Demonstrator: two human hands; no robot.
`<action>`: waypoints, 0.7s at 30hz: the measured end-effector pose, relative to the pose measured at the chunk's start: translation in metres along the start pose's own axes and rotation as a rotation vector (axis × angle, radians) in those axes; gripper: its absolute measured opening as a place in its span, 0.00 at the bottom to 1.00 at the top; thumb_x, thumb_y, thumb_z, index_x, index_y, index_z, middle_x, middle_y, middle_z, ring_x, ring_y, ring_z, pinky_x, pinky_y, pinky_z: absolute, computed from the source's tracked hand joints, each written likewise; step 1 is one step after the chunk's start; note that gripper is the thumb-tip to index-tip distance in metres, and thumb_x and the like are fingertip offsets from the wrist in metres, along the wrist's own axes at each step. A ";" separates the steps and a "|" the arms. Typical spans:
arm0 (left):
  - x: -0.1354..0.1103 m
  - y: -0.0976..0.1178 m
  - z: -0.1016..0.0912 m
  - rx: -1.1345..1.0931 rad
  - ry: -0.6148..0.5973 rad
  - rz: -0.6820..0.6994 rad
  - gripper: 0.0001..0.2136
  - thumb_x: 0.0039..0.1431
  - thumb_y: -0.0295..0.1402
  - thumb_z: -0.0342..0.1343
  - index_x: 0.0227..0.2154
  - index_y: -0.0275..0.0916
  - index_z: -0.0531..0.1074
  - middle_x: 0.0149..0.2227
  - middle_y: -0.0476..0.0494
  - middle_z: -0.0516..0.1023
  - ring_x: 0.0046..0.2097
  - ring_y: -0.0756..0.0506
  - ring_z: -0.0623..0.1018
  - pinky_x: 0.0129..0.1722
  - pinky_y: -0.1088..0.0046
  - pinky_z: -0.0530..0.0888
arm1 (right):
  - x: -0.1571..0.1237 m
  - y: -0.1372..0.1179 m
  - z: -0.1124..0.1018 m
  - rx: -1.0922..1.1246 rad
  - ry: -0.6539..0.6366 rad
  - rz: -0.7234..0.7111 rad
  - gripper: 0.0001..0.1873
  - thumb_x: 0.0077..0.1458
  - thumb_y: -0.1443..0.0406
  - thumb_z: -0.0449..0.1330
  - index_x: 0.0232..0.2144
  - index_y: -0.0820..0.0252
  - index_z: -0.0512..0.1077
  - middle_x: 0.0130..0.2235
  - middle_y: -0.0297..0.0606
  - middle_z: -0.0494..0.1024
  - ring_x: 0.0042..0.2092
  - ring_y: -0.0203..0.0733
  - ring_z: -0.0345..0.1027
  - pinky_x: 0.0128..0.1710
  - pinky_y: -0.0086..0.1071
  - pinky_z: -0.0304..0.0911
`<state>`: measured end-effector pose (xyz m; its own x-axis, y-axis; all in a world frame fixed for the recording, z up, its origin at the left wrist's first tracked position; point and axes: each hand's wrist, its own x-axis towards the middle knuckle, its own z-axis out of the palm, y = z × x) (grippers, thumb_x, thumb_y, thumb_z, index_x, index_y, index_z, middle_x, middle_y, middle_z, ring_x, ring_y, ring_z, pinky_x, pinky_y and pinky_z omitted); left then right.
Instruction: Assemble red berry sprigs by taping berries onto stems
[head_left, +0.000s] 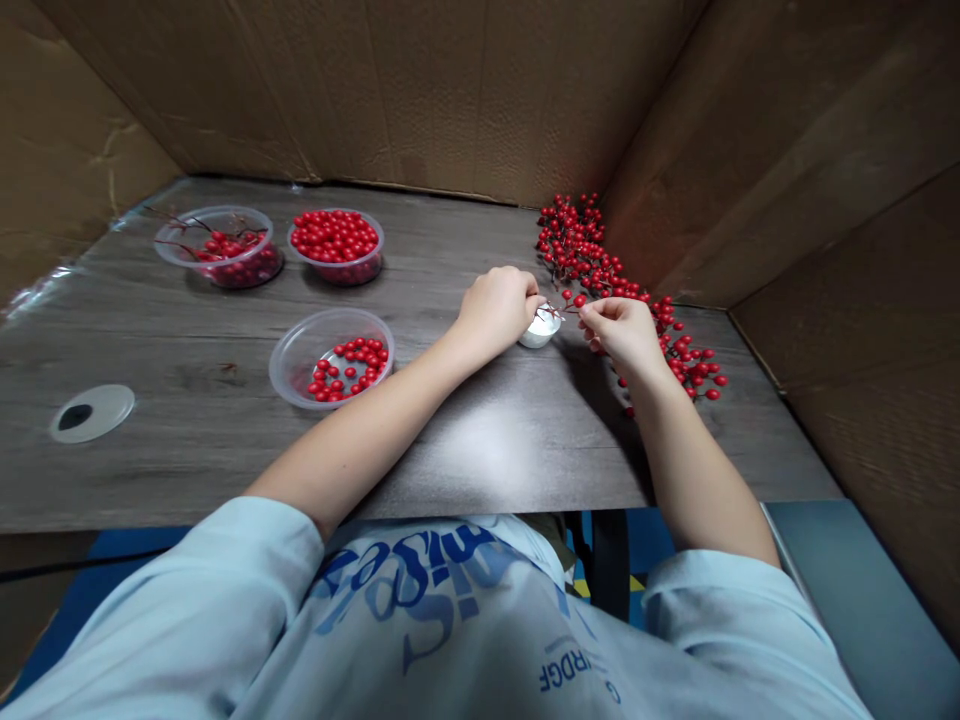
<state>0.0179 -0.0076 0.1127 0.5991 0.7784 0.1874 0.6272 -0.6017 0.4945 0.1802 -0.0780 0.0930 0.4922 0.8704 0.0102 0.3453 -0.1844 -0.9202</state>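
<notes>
My left hand (500,302) is closed on the left end of a thin brown berry sprig (568,302), just above a small white cup (540,328). Its fingertips are partly hidden behind the hand. My right hand (621,330) pinches the same sprig, or a berry on it, from the right; the exact grip is too small to tell. A couple of red berries show between the two hands. Behind and below my right hand lies a long pile of red berry branches (581,245).
At the left stand a plastic bowl (169,252) with stems and berries, a bowl full of red berries (336,238) and a nearer bowl (289,350) with fewer berries. A round lid (112,408) lies far left. Cardboard walls (450,100) enclose the table.
</notes>
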 end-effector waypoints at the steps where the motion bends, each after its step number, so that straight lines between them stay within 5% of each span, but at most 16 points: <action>1: 0.000 0.000 0.002 0.000 -0.003 0.006 0.12 0.57 0.35 0.49 0.36 0.38 0.76 0.39 0.40 0.78 0.41 0.44 0.74 0.43 0.69 0.67 | 0.000 0.000 0.000 -0.004 0.009 0.000 0.08 0.46 0.67 0.58 0.18 0.63 0.67 0.19 0.34 0.67 0.17 0.28 0.56 0.14 0.23 0.50; 21: 0.007 -0.006 0.020 0.027 -0.013 0.034 0.13 0.58 0.38 0.48 0.35 0.39 0.76 0.39 0.40 0.78 0.41 0.44 0.75 0.41 0.70 0.68 | 0.005 0.011 -0.003 -0.230 0.016 -0.119 0.11 0.48 0.63 0.58 0.20 0.64 0.70 0.18 0.34 0.68 0.16 0.29 0.56 0.16 0.25 0.51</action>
<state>0.0286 -0.0027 0.0938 0.6266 0.7552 0.1923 0.6197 -0.6325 0.4646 0.1890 -0.0766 0.0842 0.4492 0.8852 0.1209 0.5730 -0.1816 -0.7992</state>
